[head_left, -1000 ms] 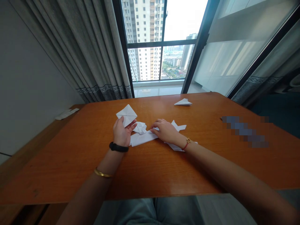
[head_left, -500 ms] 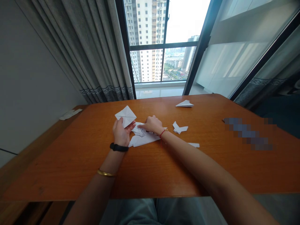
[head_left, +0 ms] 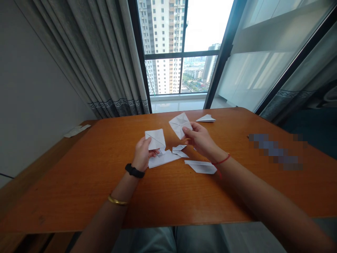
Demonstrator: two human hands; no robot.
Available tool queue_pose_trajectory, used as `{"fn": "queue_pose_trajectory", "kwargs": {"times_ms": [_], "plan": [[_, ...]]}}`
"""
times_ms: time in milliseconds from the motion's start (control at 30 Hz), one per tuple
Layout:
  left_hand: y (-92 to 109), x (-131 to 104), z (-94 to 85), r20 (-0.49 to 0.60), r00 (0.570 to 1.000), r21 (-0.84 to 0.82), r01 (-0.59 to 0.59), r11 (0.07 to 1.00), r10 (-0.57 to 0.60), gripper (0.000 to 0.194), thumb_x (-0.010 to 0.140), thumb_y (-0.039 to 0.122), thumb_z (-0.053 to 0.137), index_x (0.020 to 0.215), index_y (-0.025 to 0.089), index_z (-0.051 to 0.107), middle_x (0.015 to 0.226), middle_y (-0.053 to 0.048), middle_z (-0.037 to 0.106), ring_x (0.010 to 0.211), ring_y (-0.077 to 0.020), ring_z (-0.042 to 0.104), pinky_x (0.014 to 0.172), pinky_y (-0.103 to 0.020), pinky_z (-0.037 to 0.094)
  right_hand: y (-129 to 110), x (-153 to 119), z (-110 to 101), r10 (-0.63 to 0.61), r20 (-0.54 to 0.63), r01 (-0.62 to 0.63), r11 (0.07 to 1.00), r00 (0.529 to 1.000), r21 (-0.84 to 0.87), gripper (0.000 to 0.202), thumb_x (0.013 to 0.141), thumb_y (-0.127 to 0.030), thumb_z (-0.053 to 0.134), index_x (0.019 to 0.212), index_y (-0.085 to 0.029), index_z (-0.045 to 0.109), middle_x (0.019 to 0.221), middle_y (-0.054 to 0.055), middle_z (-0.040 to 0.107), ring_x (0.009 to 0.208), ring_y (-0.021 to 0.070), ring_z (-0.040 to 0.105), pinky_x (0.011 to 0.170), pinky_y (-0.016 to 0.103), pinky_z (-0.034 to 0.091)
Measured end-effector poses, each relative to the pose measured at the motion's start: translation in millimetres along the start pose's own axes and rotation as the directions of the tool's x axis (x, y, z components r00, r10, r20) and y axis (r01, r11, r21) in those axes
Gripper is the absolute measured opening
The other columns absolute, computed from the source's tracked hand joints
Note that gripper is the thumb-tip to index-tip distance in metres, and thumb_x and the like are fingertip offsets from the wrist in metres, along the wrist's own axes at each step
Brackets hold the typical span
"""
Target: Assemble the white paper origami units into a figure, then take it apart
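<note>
A square of folded white paper (head_left: 156, 139) with a diagonal crease is held up in my left hand (head_left: 142, 153), thumb on its front. My right hand (head_left: 198, 137) pinches a second creased paper square (head_left: 180, 125), slightly higher and to the right. The two squares are apart. Below them on the wooden table lie a folded white sheet (head_left: 163, 159), partly behind my left fingers, and a small folded piece (head_left: 180, 151). Under my right wrist rests a long folded paper (head_left: 201, 167).
A folded paper plane (head_left: 206, 118) lies near the table's (head_left: 86, 189) far edge. A blurred, pixelated item (head_left: 275, 149) is on the right side. A flat pale strip (head_left: 77, 131) lies at the far left. Curtains and a window stand behind.
My right hand has lifted a paper square from the pile and moved up and right. My left hand, still holding its square, has shifted right and slightly down. The long folded paper is now uncovered.
</note>
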State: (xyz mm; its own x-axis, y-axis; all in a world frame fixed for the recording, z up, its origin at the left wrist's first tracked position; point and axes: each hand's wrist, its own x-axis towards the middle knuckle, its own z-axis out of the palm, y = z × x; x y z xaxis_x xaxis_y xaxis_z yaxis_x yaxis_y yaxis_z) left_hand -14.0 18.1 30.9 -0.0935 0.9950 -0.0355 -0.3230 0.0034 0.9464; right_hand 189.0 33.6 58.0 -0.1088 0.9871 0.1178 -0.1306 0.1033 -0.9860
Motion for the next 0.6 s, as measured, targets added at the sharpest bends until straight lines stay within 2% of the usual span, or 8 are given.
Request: {"fn": "queue_pose_trajectory", "kwargs": {"times_ms": [67,133,200,267,367,500,600], "plan": [[-4.5,-7.3,6.3,0.172,0.978,0.119,0.101,0.988,-0.121,0.018,0.079,0.03,0.056,0.088,0.015,0.052,0.057,-0.001,0.06,0.036,-0.0112,0.054,0.028,-0.015,0.034,-5.2,-17.5,-12.3,0.004,0.098,-0.005,1.0,0.995,0.016,0.045,0.068,-0.043,0.073,0.102,-0.021,0.053,0.073,-0.002,0.06,0.049,0.0088,0.052,0.042,0.021,0.04],[-9.7,-15.2,12.9,0.32,0.923,0.202,0.153,0.967,-0.213,0.024,0.08,0.035,0.057,0.092,0.014,0.053,0.061,-0.003,0.062,0.038,-0.0109,0.055,0.029,-0.015,0.036,-0.9,-29.2,-16.4,0.019,0.16,-0.003,0.995,0.987,-0.095,0.047,0.068,-0.041,0.073,0.105,-0.021,0.054,0.071,-0.003,0.06,0.049,0.0088,0.05,0.042,0.021,0.038],[-14.9,-21.8,18.0,0.408,0.876,0.226,0.175,0.958,-0.256,0.029,0.081,0.039,0.056,0.097,0.015,0.053,0.063,-0.002,0.062,0.04,-0.011,0.056,0.03,-0.015,0.038,9.4,-35.0,-14.4,0.008,0.172,0.039,0.963,0.985,-0.268,0.038,0.073,-0.038,0.068,0.104,-0.019,0.058,0.075,0.0,0.062,0.057,0.011,0.053,0.049,0.023,0.041],[-19.8,-26.3,20.6,0.437,0.862,0.207,0.181,0.961,-0.257,0.033,0.083,0.043,0.054,0.102,0.016,0.051,0.063,-0.001,0.061,0.041,-0.0114,0.056,0.031,-0.016,0.04,19.8,-37.2,-9.9,-0.053,0.155,0.115,0.897,0.987,-0.428,0.03,0.078,-0.033,0.063,0.104,-0.018,0.062,0.082,0.002,0.065,0.066,0.0129,0.056,0.058,0.025,0.045],[-25.6,-29.6,21.1,0.421,0.878,0.175,0.167,0.97,-0.227,0.041,0.084,0.05,0.051,0.108,0.016,0.049,0.066,-0.001,0.061,0.043,-0.0125,0.057,0.031,-0.018,0.042,27.9,-38.7,-4.7,-0.145,0.123,0.189,0.81,0.982,-0.555,0.029,0.081,-0.028,0.058,0.108,-0.019,0.064,0.083,0.002,0.066,0.068,0.0137,0.055,0.064,0.027,0.044],[-29.8,-31.8,22.0,0.412,0.888,0.186,0.138,0.973,-0.205,0.055,0.084,0.064,0.038,0.104,0.013,0.049,0.062,-0.002,0.06,0.045,-0.0145,0.058,0.032,-0.02,0.042,28.6,-40.5,-3.6,-0.171,0.106,0.2,0.782,0.98,-0.591,0.029,0.082,-0.028,0.057,0.108,-0.018,0.064,0.077,0.002,0.064,0.064,0.0137,0.053,0.061,0.027,0.043],[-30.5,-34.2,23.8,0.43,0.889,0.237,0.053,0.97,-0.154,0.05,0.083,0.06,0.046,0.105,0.015,0.046,0.066,-0.001,0.061,0.047,-0.0143,0.059,0.036,-0.021,0.043,30.8,-40.4,-4.7,-0.191,0.038,0.178,0.802,0.981,-0.57,0.034,0.081,-0.033,0.059,0.112,-0.018,0.062,0.079,0.002,0.061,0.065,0.0137,0.051,0.06,0.027,0.043]]}}
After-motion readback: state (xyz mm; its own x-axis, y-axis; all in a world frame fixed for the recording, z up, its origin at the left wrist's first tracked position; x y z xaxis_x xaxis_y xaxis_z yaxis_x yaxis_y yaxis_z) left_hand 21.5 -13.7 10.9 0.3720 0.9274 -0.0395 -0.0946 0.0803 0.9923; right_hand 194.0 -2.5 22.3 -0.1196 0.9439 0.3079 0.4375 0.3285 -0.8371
